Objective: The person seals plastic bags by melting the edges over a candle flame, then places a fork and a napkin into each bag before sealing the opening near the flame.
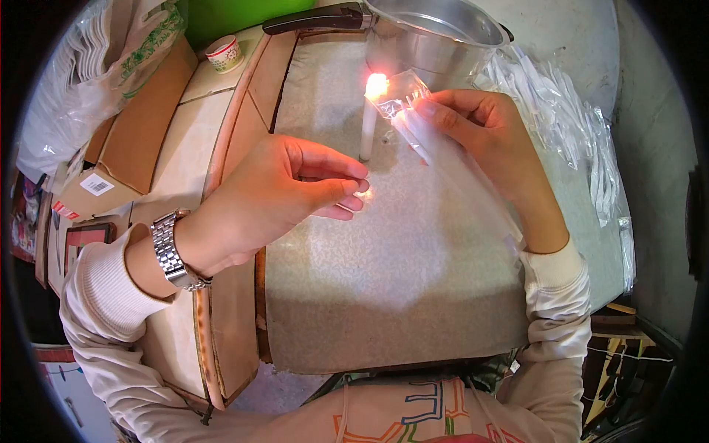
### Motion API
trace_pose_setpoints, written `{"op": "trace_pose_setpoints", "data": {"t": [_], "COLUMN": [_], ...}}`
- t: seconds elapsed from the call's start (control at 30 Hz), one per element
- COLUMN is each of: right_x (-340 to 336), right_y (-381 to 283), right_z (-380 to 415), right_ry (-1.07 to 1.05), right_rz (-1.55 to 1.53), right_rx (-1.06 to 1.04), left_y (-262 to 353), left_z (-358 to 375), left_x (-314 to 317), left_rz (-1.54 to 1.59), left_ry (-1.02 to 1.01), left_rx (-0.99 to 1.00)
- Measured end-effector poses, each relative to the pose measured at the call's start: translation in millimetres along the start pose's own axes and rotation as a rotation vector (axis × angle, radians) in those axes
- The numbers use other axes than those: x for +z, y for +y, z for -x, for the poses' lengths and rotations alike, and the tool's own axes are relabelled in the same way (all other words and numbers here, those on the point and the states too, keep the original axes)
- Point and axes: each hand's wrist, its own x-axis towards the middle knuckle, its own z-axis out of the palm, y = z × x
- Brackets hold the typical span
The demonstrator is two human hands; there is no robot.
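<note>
A lit white candle stands upright on the grey board, its flame right at the edge of a clear plastic wrapper. My right hand pinches that wrapper between thumb and fingers. A slim white piece shows below the wrapper, and a long translucent strip trails toward my right wrist. Left of the candle and lower, my left hand has its thumb and fingertips drawn together, with nothing visible in them. A metal watch is on my left wrist.
A metal pot with a black handle stands behind the candle. Several wrapped white plastic utensils lie at right. Left are a cardboard box, a bag of stacked white pieces and a paper cup.
</note>
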Motion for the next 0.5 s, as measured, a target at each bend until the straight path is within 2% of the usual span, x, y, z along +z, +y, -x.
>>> {"op": "trace_pose_setpoints", "data": {"t": [0.23, 0.5], "right_x": [-2.3, 1.6], "right_y": [6.4, -2.0], "right_z": [-3.1, 2.5], "right_ry": [0.000, -0.011], "right_rz": [0.010, -0.005], "right_rx": [-0.046, -0.006], "left_y": [-1.7, -0.6], "left_z": [-0.6, 0.1], "left_x": [-1.4, -0.4], "left_rz": [0.010, 0.001], "left_ry": [-0.014, 0.000], "left_rx": [-0.002, 0.005]}}
